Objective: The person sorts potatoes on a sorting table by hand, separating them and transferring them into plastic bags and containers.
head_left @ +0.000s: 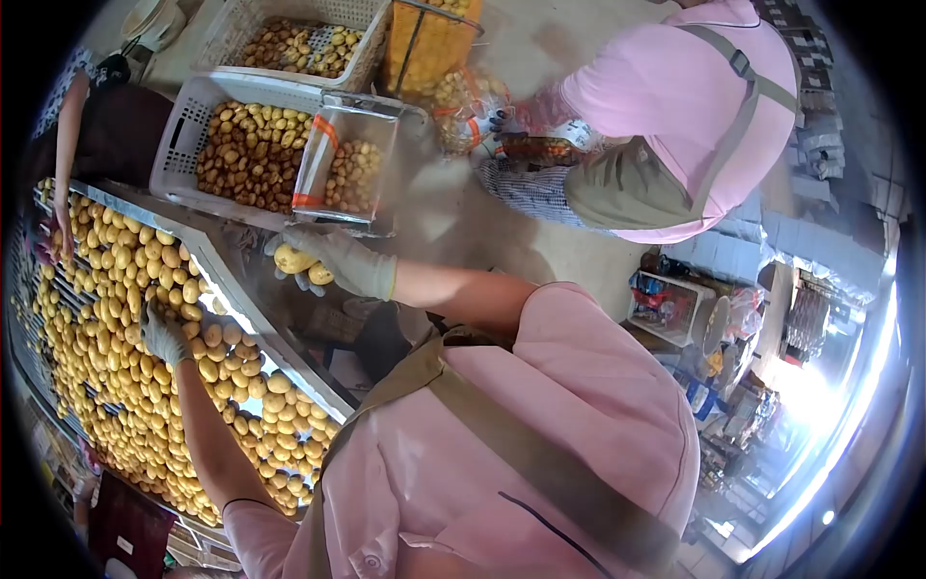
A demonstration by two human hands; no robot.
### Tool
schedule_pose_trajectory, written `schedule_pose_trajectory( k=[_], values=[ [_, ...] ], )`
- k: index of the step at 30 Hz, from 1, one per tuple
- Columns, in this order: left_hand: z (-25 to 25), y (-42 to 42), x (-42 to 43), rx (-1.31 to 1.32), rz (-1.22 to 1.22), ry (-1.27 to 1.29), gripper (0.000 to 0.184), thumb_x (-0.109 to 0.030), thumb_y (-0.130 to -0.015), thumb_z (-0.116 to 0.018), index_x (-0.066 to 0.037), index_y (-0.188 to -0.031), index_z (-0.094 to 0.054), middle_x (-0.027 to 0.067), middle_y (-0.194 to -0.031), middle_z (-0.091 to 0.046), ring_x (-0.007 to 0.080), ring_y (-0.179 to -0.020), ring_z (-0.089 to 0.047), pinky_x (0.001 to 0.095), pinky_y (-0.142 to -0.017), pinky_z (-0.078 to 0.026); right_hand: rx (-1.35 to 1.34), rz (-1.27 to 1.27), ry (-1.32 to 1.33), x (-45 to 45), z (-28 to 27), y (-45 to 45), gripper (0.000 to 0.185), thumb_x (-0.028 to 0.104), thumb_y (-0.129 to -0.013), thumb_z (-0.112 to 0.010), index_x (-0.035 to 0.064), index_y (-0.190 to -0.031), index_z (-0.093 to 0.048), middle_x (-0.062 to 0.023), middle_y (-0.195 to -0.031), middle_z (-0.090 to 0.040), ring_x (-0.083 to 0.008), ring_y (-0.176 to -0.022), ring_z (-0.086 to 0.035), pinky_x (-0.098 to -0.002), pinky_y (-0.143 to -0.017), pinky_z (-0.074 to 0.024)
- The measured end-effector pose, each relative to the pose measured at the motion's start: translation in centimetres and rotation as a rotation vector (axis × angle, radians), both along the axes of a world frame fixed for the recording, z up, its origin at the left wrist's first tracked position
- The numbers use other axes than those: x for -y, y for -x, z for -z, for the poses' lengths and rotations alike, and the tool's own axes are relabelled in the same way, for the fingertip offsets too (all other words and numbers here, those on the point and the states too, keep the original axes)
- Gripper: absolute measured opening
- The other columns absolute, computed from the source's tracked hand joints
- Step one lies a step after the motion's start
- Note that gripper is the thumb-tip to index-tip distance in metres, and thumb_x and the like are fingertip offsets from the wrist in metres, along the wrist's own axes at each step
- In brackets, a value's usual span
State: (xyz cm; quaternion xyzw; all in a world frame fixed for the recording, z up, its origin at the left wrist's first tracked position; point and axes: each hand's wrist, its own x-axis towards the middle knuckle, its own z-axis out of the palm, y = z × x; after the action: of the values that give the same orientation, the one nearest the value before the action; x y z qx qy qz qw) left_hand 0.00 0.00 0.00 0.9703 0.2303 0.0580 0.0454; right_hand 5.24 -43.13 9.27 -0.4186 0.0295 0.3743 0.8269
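My right hand (349, 262), in a pale work glove with dark fingers, cradles a few yellow potatoes (292, 259) in front of the crates. Below and left of it, my left hand (166, 340), gloved the same way, lies among the potatoes (116, 328) spread over the sorting table. Its fingers are stretched out and touch potatoes; the tips are partly hidden. A metal side edge (313, 383) borders the table nearest my body.
White plastic crates (174, 145) (217, 48) and a clear bin with orange tape (318, 164) hold potatoes. A co-worker in pink (666, 96) bends over bagged potatoes (468, 101). Another person's arm (69, 145) reaches over the table's far end. A crate (666, 307) stands behind me.
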Motion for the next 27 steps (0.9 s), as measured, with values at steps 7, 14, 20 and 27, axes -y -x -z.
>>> schedule_pose_trajectory(
  k=[7,14,20,27],
  values=[
    [0.2,0.4,-0.2,-0.017,-0.049,-0.044,0.040,-0.008,-0.089,-0.059,-0.018,-0.127,-0.063,0.0086,-0.136,-0.058,0.0326,-0.115,-0.059,0.0410,-0.094,-0.051,0.012,-0.042,0.041,-0.3,-0.5,0.5,0.041,0.039,-0.106,-0.045,0.0057,-0.117,-0.066,-0.0071,-0.089,-0.064,-0.0125,-0.061,-0.058,-0.0251,-0.058,-0.0486],
    [0.3,0.0,0.0,0.014,-0.022,-0.019,0.042,-0.006,-0.088,-0.058,-0.018,-0.127,-0.063,0.0089,-0.136,-0.058,0.0326,-0.115,-0.060,0.0410,-0.095,-0.051,0.034,-0.060,0.056,-0.5,-0.2,0.2,0.040,0.039,-0.106,-0.046,0.0056,-0.117,-0.066,-0.0071,-0.088,-0.064,-0.0124,-0.060,-0.057,-0.0251,-0.057,-0.0484],
    [2.4,0.5,-2.2,0.067,0.061,-0.126,0.038,-0.022,-0.087,-0.066,-0.021,-0.125,-0.062,0.0052,-0.133,-0.059,0.0287,-0.109,-0.064,0.0399,-0.087,-0.053,0.010,-0.069,0.060,-0.5,0.0,0.2,0.043,0.043,-0.104,-0.047,0.0064,-0.118,-0.066,-0.0072,-0.087,-0.063,-0.0127,-0.060,-0.057,-0.0250,-0.056,-0.0478],
    [-0.2,-0.2,0.3,-0.037,-0.045,-0.031,0.043,-0.006,-0.088,-0.058,-0.017,-0.129,-0.062,0.0078,-0.137,-0.057,0.0316,-0.117,-0.058,0.0399,-0.098,-0.050,0.006,-0.094,0.079,-0.7,0.2,0.2,0.044,0.044,-0.104,-0.046,0.0073,-0.118,-0.066,-0.0074,-0.088,-0.063,-0.0128,-0.061,-0.056,-0.0248,-0.058,-0.0479]
  ],
)
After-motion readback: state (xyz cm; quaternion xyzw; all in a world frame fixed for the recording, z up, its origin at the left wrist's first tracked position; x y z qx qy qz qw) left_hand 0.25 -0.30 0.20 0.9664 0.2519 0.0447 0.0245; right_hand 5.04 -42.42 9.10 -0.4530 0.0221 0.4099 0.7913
